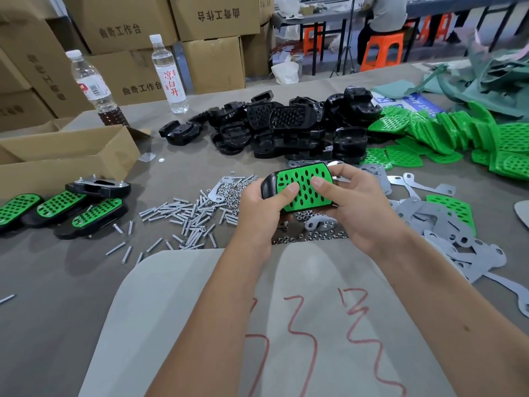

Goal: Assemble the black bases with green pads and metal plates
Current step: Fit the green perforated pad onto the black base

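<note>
A wide grey worktop (71, 282) carried everything; stacked cardboard boxes (211, 21) stood behind its far edge. Near that edge lay a heap of black bases (274, 127), with green pads (446, 133) toward the far right corner. Metal plates (446, 224) lay along the right side. At the middle, the left hand (262, 213) and right hand (350, 202) gripped one black base with a green pad (300, 184), thumbs pressing the pad.

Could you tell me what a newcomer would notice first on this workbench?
Probably the bright green pad on a black base, gripped by the left hand and right hand at centre. Behind it lie a heap of black bases and, to the right, a pile of green pads; loose screws lie scattered left of the hands.
</note>
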Demonstrator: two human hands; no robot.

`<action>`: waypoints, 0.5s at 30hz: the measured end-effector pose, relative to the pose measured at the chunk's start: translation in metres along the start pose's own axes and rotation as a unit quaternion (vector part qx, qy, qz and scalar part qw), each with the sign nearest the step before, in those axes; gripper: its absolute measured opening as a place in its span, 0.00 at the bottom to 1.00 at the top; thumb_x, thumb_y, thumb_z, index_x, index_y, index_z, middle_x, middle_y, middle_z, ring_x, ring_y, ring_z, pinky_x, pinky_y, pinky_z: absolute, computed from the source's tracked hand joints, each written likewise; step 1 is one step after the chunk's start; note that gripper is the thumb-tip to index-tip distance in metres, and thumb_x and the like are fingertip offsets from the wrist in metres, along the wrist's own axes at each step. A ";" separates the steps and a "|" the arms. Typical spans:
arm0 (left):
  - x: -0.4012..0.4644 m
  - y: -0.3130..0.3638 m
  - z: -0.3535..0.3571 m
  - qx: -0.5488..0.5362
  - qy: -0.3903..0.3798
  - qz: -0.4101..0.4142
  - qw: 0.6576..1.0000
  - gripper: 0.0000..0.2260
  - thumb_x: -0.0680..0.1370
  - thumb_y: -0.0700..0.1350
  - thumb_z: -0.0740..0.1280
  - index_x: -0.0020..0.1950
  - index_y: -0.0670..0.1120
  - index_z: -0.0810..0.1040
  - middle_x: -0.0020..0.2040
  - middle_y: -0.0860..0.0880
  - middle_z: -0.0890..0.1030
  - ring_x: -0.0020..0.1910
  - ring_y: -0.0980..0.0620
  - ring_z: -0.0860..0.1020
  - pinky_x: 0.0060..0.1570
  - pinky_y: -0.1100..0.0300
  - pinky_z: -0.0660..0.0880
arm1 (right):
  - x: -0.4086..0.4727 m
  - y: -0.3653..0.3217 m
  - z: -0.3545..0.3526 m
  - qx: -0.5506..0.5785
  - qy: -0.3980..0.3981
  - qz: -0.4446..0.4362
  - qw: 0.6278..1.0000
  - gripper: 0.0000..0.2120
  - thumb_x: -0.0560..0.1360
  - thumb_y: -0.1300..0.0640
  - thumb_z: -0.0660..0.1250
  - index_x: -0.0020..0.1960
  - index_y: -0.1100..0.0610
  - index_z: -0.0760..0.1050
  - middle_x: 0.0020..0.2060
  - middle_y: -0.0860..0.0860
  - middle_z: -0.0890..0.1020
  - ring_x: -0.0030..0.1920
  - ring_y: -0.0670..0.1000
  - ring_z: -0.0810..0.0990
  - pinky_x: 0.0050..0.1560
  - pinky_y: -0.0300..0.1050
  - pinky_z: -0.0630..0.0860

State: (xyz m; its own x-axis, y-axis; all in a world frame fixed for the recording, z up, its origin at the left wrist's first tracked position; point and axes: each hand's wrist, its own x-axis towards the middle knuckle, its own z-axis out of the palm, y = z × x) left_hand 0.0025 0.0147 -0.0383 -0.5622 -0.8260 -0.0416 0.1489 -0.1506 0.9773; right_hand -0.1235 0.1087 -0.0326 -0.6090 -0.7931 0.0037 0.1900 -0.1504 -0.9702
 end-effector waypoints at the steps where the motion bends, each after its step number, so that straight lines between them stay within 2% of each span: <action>1: 0.000 0.001 0.000 -0.016 -0.004 -0.009 1.000 0.05 0.78 0.39 0.73 0.54 0.44 0.83 0.47 0.44 0.88 0.42 0.50 0.86 0.31 0.62 0.77 | 0.001 -0.001 0.000 0.011 -0.001 0.002 1.000 0.05 0.79 0.63 0.72 0.53 0.59 0.78 0.52 0.64 0.86 0.55 0.66 0.85 0.59 0.64 0.82; 5: -0.001 0.000 -0.001 -0.026 0.008 -0.008 1.000 0.05 0.78 0.38 0.73 0.53 0.44 0.83 0.46 0.45 0.88 0.40 0.51 0.85 0.30 0.62 0.76 | 0.003 0.003 0.001 0.013 -0.008 0.025 1.000 0.05 0.79 0.62 0.72 0.54 0.59 0.77 0.52 0.61 0.87 0.56 0.63 0.86 0.59 0.60 0.83; 9: -0.001 0.000 -0.001 -0.033 0.023 -0.001 0.999 0.05 0.78 0.37 0.73 0.52 0.45 0.82 0.45 0.46 0.87 0.38 0.53 0.85 0.29 0.63 0.76 | 0.005 0.004 0.000 0.029 -0.014 0.029 0.999 0.02 0.80 0.60 0.71 0.51 0.57 0.79 0.54 0.61 0.86 0.55 0.59 0.86 0.53 0.52 0.83; 15: -0.001 -0.001 0.000 -0.032 0.035 0.007 0.999 0.03 0.77 0.39 0.72 0.48 0.46 0.82 0.41 0.48 0.87 0.34 0.55 0.83 0.27 0.63 0.74 | 0.004 0.004 -0.002 0.037 -0.031 0.022 0.999 0.08 0.81 0.61 0.69 0.58 0.62 0.80 0.55 0.63 0.83 0.54 0.57 0.84 0.58 0.55 0.82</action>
State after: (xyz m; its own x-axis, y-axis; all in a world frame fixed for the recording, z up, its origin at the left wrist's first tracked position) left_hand 0.0035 0.0158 -0.0395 -0.5025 -0.8634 -0.0452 0.2093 -0.1722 0.9626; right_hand -0.1264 0.1057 -0.0371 -0.5500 -0.8349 -0.0205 0.2731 -0.1566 -0.9492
